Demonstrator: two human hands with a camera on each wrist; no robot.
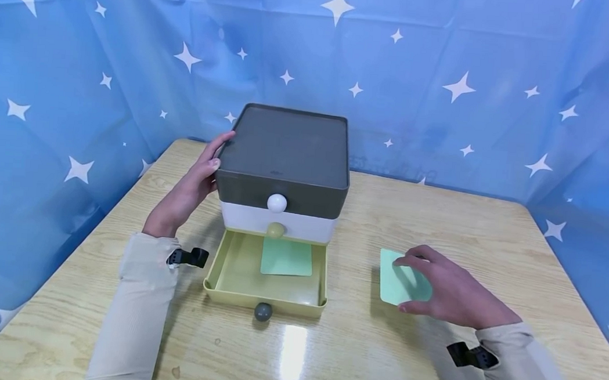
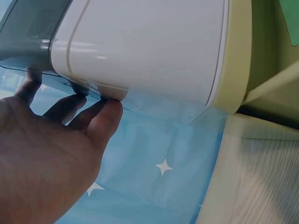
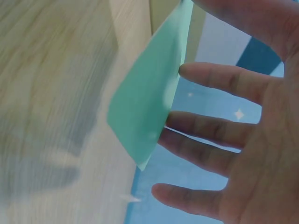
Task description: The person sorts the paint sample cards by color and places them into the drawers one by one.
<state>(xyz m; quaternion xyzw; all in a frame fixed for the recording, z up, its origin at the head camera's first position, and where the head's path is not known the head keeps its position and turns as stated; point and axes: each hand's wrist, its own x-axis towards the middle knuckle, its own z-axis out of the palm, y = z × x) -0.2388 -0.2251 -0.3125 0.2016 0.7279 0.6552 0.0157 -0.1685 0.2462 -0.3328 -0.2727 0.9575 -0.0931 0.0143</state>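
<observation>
A small drawer cabinet (image 1: 286,154) stands at the middle of the table, with a dark grey top, a white middle part and white knob (image 1: 277,202). Its yellow-green bottom drawer (image 1: 234,270) is pulled out, and a green card (image 1: 287,257) lies inside. My left hand (image 1: 206,169) lies flat against the cabinet's left side, fingers straight; the left wrist view shows the fingertips (image 2: 110,112) on the white wall (image 2: 149,51). My right hand (image 1: 437,285) is spread over a second green card (image 1: 394,280) on the table, fingertips touching it. The right wrist view shows that card (image 3: 149,93) at the straight fingers (image 3: 219,79).
A wooden table (image 1: 438,221) fills the scene, with blue star-patterned curtains (image 1: 447,76) close around its back and sides. The open drawer's grey knob (image 1: 263,311) juts toward me. A yellow knob (image 1: 276,229) sits just above the open drawer.
</observation>
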